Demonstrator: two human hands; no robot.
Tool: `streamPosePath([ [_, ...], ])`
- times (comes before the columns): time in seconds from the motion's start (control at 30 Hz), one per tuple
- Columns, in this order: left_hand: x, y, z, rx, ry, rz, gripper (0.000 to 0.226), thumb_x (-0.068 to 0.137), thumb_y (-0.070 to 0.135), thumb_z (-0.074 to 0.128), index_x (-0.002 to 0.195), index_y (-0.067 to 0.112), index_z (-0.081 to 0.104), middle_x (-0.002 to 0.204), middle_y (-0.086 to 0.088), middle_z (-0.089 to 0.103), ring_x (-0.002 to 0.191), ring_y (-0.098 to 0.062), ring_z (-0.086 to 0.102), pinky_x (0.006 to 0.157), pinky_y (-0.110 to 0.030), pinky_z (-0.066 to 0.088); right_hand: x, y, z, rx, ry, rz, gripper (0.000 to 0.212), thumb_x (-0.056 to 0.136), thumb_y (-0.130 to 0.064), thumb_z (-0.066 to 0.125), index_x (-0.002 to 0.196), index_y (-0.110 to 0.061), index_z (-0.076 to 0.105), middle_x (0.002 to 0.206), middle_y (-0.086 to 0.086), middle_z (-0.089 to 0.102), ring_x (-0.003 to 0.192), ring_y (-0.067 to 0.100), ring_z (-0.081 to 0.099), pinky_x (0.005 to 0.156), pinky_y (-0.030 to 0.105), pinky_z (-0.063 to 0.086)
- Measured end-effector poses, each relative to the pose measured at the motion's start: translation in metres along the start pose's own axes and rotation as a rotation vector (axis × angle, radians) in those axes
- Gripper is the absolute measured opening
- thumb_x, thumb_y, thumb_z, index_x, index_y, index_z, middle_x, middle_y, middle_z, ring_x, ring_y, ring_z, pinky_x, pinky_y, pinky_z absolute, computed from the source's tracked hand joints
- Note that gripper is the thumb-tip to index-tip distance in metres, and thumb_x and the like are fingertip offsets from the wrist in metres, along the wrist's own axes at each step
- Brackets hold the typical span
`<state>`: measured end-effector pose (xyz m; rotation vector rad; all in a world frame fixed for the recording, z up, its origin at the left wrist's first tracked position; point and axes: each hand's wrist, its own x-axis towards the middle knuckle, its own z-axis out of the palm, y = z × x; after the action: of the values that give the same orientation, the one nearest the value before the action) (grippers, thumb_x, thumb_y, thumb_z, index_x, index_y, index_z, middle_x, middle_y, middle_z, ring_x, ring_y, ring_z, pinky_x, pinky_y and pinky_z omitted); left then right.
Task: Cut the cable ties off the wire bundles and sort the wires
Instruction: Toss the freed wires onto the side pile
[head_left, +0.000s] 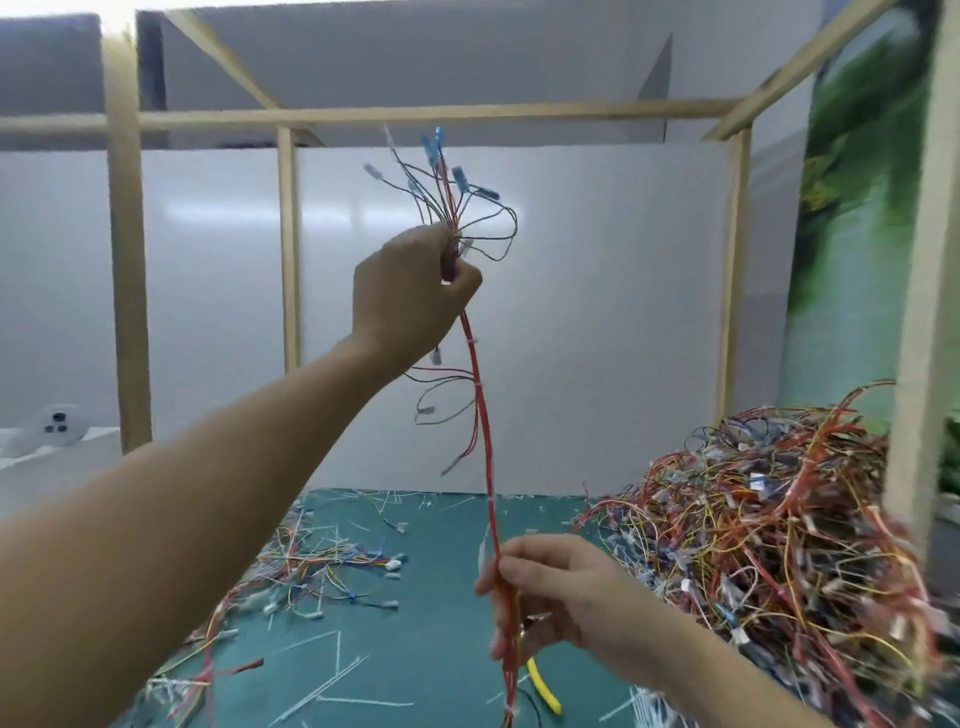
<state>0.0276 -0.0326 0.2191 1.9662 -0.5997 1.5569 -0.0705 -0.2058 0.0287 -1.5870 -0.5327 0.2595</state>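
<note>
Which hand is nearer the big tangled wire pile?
Right. The right hand grips the bundle just left of the wire pile; the left hand holds its top, higher and farther away.

two hands, one bundle (tied), two piles

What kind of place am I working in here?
Probably a makeshift wire-sorting bench: a green mat strewn with snipped cable ties, a tangled wire heap on the right, a bare wooden frame with white panels around it. The left hand and right hand hold up a tied wire bundle.
</note>
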Motion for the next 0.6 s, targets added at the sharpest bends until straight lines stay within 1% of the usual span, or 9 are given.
streamPosePath([
  [0.07,-0.001,-0.001,-0.006,0.017,0.011,0.020,0.016,0.082,0.029,0.054,0.075,0.015,0.056,0.070,0.004,0.060,0.067,-0.021,0.055,0.057,-0.028,0.037,-0.001,-0.010,0.000,-0.040,0.116,-0.004,0.019,0.102,-0.020,0.055,0.098,-0.010,0.070,0.080,0.008,0.064,0.072,0.026,0.069,0.064,0.037,0.060],
  [0.13,-0.010,-0.002,-0.009,-0.004,-0.030,0.032,0.016,0.081,0.030,0.055,0.075,0.016,0.057,0.068,0.004,0.059,0.065,-0.021,0.056,0.059,-0.030,0.044,0.002,-0.017,-0.004,-0.053,0.286,0.004,0.020,0.103,-0.016,0.051,0.099,-0.005,0.067,0.077,0.007,0.063,0.067,0.025,0.068,0.061,0.038,0.059],
  [0.2,-0.029,0.000,-0.011,-0.026,-0.136,0.108,0.016,0.082,0.029,0.057,0.074,0.015,0.057,0.065,0.004,0.056,0.061,-0.020,0.056,0.060,-0.036,0.052,0.004,-0.026,-0.006,-0.006,0.400,0.026,0.022,0.104,-0.016,0.049,0.104,-0.001,0.065,0.076,0.006,0.062,0.064,0.022,0.068,0.059,0.037,0.059],
  [0.23,-0.041,0.002,-0.011,-0.036,-0.195,0.148,0.016,0.082,0.028,0.058,0.073,0.016,0.056,0.063,0.006,0.054,0.059,-0.019,0.054,0.059,-0.038,0.053,0.005,-0.030,-0.008,0.022,0.437,0.036,0.023,0.105,-0.016,0.048,0.105,0.000,0.064,0.075,0.006,0.062,0.063,0.022,0.068,0.056,0.035,0.059],
  [0.3,-0.067,0.006,-0.010,-0.051,-0.319,0.190,0.016,0.080,0.025,0.062,0.069,0.017,0.054,0.060,0.010,0.050,0.057,-0.017,0.052,0.057,-0.036,0.051,0.006,-0.039,-0.010,0.053,0.505,0.043,0.024,0.105,-0.016,0.047,0.104,0.000,0.065,0.075,0.006,0.062,0.061,0.021,0.068,0.052,0.031,0.057],
  [0.37,-0.095,0.012,-0.008,-0.068,-0.424,0.208,0.019,0.078,0.025,0.063,0.065,0.021,0.050,0.057,0.009,0.047,0.056,-0.017,0.049,0.054,-0.030,0.042,0.007,-0.046,-0.011,0.076,0.555,0.034,0.024,0.105,-0.016,0.047,0.099,-0.001,0.065,0.073,0.006,0.062,0.059,0.021,0.069,0.050,0.031,0.057],
  [0.43,-0.121,0.018,-0.006,-0.107,-0.473,0.234,0.020,0.074,0.029,0.058,0.063,0.020,0.046,0.056,0.006,0.045,0.054,-0.018,0.045,0.052,-0.029,0.034,0.007,-0.051,-0.011,0.103,0.580,0.022,0.025,0.105,-0.016,0.049,0.094,-0.001,0.066,0.070,0.006,0.064,0.056,0.021,0.068,0.049,0.030,0.057],
  [0.53,-0.145,0.029,-0.006,-0.213,-0.501,0.219,0.024,0.074,0.038,0.051,0.062,0.023,0.037,0.054,0.008,0.037,0.051,-0.013,0.035,0.050,-0.029,0.031,0.006,-0.056,-0.009,0.147,0.593,0.014,0.026,0.104,-0.016,0.051,0.087,-0.003,0.066,0.063,0.004,0.067,0.054,0.018,0.067,0.048,0.029,0.056],
  [0.6,-0.152,0.033,-0.006,-0.298,-0.506,0.176,0.023,0.075,0.040,0.049,0.064,0.023,0.038,0.056,0.008,0.040,0.054,-0.013,0.036,0.051,-0.031,0.036,0.006,-0.059,-0.009,0.198,0.605,0.012,0.029,0.104,-0.014,0.049,0.083,-0.005,0.067,0.061,0.005,0.067,0.053,0.016,0.067,0.048,0.027,0.056],
])
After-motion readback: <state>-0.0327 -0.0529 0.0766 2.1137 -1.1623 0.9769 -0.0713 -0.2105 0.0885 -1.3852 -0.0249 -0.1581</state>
